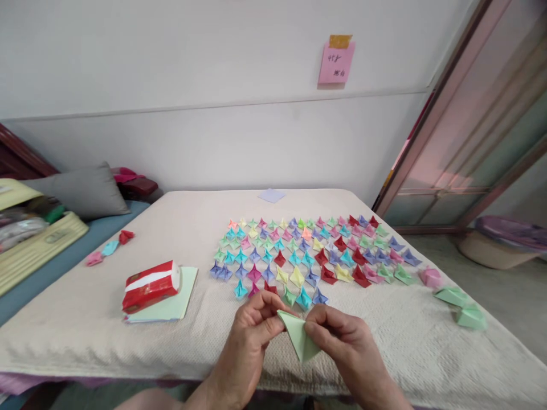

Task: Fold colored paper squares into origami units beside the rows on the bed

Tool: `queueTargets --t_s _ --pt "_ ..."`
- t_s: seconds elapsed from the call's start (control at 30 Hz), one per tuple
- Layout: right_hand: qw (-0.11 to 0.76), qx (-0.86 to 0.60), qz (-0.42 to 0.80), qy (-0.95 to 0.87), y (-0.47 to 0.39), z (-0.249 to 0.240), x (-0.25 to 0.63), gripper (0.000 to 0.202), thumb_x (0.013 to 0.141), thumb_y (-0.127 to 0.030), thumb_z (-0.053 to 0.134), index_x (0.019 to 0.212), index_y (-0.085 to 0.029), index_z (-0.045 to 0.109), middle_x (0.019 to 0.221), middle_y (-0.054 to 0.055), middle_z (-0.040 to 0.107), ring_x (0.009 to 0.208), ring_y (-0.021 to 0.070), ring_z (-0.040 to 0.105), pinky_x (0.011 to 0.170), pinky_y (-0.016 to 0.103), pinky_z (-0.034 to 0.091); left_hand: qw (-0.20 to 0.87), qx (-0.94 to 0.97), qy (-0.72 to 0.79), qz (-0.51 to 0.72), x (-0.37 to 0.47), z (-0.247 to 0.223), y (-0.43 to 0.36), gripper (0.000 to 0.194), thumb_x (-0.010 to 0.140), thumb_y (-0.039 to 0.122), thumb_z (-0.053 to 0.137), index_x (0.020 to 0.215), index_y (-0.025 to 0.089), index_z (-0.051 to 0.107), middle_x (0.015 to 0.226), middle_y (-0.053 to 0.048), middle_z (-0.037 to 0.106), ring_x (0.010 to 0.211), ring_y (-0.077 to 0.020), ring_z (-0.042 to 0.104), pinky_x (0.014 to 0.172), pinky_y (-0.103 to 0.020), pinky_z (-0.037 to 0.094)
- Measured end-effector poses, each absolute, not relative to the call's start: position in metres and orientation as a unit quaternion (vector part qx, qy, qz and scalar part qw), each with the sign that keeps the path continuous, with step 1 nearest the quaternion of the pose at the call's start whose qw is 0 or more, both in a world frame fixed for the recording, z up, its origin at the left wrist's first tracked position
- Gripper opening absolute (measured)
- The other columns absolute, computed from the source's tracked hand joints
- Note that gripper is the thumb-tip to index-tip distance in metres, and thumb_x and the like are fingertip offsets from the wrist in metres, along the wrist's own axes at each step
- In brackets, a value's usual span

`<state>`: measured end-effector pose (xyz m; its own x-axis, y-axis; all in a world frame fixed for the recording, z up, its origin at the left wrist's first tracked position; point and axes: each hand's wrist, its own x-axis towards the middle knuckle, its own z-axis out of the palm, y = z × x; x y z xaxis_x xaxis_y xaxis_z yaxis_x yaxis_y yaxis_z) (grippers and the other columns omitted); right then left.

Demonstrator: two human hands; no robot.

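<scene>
Pale green folded paper piece [294, 332]: you have it in both hands above the near edge of the table, its pointed tip hanging downward. The table, covered in cream textured cloth [179, 230], spreads out beneath. Rows of small folded paper shapes in many colours [294, 258] take up its middle and run toward the right edge. Your left hand [245, 339] pinches the piece's upper left corner between thumb and forefinger; your right hand [348, 341] grasps its upper right side the same way. Toward the near left corner, a stack of pale green paper sheets [188, 293] bears a red-and-white soft pack [151, 285]. By the far edge lies a flat lavender paper sheet [271, 196]. Near the right edge sit two pale green folded pieces [452, 295] and a pink folded piece [431, 277]; near the left edge lie three little folded pieces, red, light blue and pink [110, 248].

For a clean fold, it would help to keep your left pinch firm as an anchor and let the right fingertips guide the layers. Line up edges and points before pressing, then run a thumb along the crease; thin paper could skew or tear if you pull.
</scene>
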<state>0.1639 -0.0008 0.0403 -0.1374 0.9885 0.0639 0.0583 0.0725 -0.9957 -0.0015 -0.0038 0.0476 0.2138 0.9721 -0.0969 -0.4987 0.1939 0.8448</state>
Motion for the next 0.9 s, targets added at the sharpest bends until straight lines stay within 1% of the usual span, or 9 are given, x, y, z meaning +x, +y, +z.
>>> queueTargets --t_s 0.1,0.3,0.4,0.47,0.57,0.7,0.77,0.83,0.9 --pt "0.461 -0.473 0.463 -0.591 -0.003 0.043 0.161 0.03 0.079 -0.037 0.061 0.056 -0.019 0.054 0.053 -0.004 0.043 0.053 0.0124 0.038 0.051 0.025 0.032 0.664 0.37 0.361 0.54 -0.004 0.044 -0.006 0.018 0.078 0.013 0.066 0.094 0.019 0.062 0.079 0.0 0.068 0.068 -0.0117 0.057 0.066 -0.022 0.042" --pt "0.453 -0.479 0.441 -0.609 -0.006 0.042 0.16 0.031 0.081 -0.039 0.058 0.057 -0.019 0.054 0.053 -0.003 0.046 0.052 0.0125 0.04 0.05 0.024 0.033 0.626 0.399 0.395 0.541 -0.005 0.04 -0.006 0.019 0.082 0.02 0.064 0.101 0.02 0.061 0.076 0.001 0.066 0.067 -0.0114 0.056 0.065 -0.021 0.041" --pt "0.455 -0.492 0.44 -0.598 -0.004 0.041 0.161 0.032 0.081 -0.04 0.058 0.058 -0.019 0.054 0.053 -0.003 0.047 0.052 0.0128 0.041 0.05 0.024 0.033 0.631 0.39 0.39 0.545 -0.003 0.043 -0.006 0.022 0.086 0.025 0.061 0.107 0.02 0.058 0.073 0.001 0.063 0.07 -0.012 0.056 0.068 -0.022 0.042" --pt "0.463 -0.498 0.438 -0.589 -0.003 0.039 0.162 0.032 0.081 -0.041 0.058 0.058 -0.019 0.054 0.053 -0.003 0.046 0.052 0.0127 0.04 0.05 0.024 0.033 0.638 0.397 0.383 0.537 -0.001 0.046 -0.006 0.031 0.083 0.027 0.065 0.111 0.019 0.055 0.075 0.001 0.064 0.072 -0.0132 0.057 0.069 -0.024 0.043" --pt "0.473 -0.497 0.432 -0.584 -0.002 0.034 0.161 0.031 0.081 -0.039 0.059 0.058 -0.019 0.055 0.053 -0.003 0.046 0.052 0.0126 0.04 0.05 0.024 0.033 0.625 0.422 0.379 0.536 -0.001 0.052 -0.008 0.047 0.074 0.025 0.074 0.115 0.02 0.052 0.081 0.0 0.066 0.073 -0.0136 0.058 0.069 -0.024 0.043" --pt "0.491 -0.494 0.422 -0.581 -0.003 0.026 0.16 0.03 0.082 -0.038 0.06 0.058 -0.019 0.054 0.053 -0.003 0.046 0.051 0.0121 0.04 0.049 0.023 0.033 0.593 0.466 0.382 0.533 -0.002 0.054 -0.01 0.046 0.078 0.031 0.069 0.118 0.02 0.05 0.084 -0.002 0.064 0.077 -0.016 0.058 0.074 -0.027 0.045" --pt "0.497 -0.491 0.414 -0.583 -0.004 0.025 0.16 0.031 0.082 -0.037 0.06 0.058 -0.02 0.053 0.053 -0.004 0.045 0.051 0.0119 0.04 0.048 0.023 0.033 0.572 0.492 0.396 0.522 -0.002 0.051 -0.011 0.05 0.077 0.03 0.069 0.121 0.021 0.048 0.088 -0.002 0.063 0.08 -0.0175 0.059 0.076 -0.029 0.046" --pt "0.491 -0.485 0.407 -0.599 -0.005 0.028 0.159 0.031 0.083 -0.037 0.059 0.058 -0.02 0.053 0.053 -0.004 0.046 0.051 0.012 0.041 0.048 0.023 0.033 0.536 0.521 0.421 0.514 -0.001 0.048 -0.012 0.052 0.076 0.027 0.071 0.122 0.022 0.048 0.091 -0.002 0.063 0.079 -0.0169 0.059 0.075 -0.028 0.046" --pt "0.477 -0.475 0.399 -0.623 -0.006 0.034 0.158 0.03 0.084 -0.036 0.058 0.059 -0.019 0.054 0.054 -0.003 0.048 0.051 0.0122 0.043 0.049 0.023 0.034 0.5 0.54 0.444 0.512 -0.001 0.046 -0.012 0.046 0.079 0.026 0.068 0.122 0.023 0.05 0.088 -0.001 0.062 0.075 -0.0148 0.058 0.072 -0.026 0.045"
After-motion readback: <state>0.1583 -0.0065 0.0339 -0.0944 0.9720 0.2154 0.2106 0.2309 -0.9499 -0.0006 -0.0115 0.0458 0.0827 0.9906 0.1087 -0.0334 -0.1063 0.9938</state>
